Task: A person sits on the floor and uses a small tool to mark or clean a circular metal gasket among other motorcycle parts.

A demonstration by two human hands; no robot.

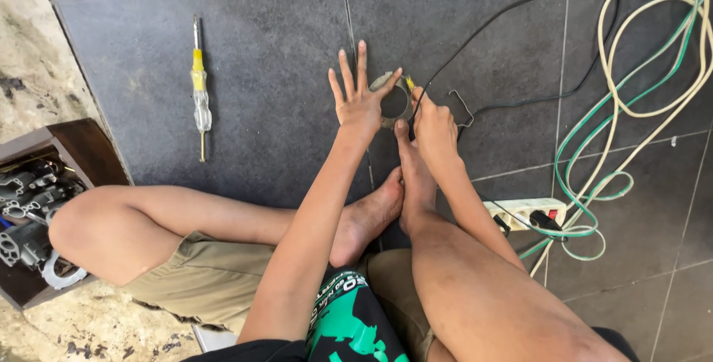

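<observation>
I sit on a dark tiled floor with my feet drawn in. A round metal ring-shaped part [394,102] lies on the floor in front of my toes. My left hand [358,98] rests on its left edge, fingers spread, thumb against the ring. My right hand [433,126] is closed around a thin tool with a yellow tip [409,83] and a black cable, its tip at the ring's right rim. My right foot's toes [403,133] press against the ring from below.
A yellow and clear screwdriver [199,89] lies on the floor to the left. A wooden box of metal parts [30,213] sits at far left. A white power strip [526,213] and coiled green and cream cables [646,95] lie right. A small wire clip [462,108] lies beside my right hand.
</observation>
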